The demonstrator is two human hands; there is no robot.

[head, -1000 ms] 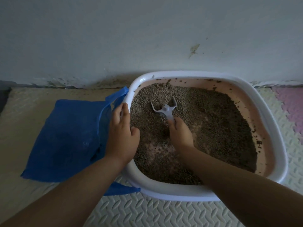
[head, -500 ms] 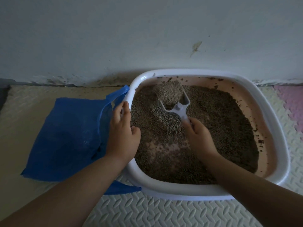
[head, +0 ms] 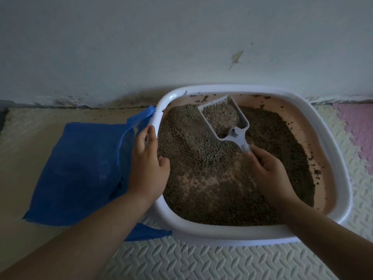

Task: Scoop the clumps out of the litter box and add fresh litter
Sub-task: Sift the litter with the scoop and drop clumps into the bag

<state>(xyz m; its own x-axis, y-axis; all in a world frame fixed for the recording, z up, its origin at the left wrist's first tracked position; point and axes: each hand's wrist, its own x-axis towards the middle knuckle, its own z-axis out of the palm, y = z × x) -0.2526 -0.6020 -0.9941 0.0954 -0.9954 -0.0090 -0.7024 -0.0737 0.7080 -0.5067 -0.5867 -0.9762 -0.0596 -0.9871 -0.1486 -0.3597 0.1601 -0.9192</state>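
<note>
A white-rimmed litter box (head: 248, 234) with a pink inside stands against the wall, holding brown-grey litter (head: 201, 158). My right hand (head: 270, 174) grips the handle of a white slotted scoop (head: 224, 120). The scoop is raised over the back of the box, loaded with litter. My left hand (head: 148, 168) holds the box's left rim, thumb inside and fingers over the edge. A blue plastic bag (head: 80, 168) lies open on the floor against the box's left side, one handle at my left fingers.
The grey wall (head: 181, 47) runs right behind the box, with a dirty seam at its base. Embossed foam mat tiles (head: 181, 261) cover the floor, cream in front and pink (head: 357, 128) at the far right.
My right hand pushed the scoop from the middle of the litter toward the back and lifted it up with a load of litter. My left hand stayed on the rim.
</note>
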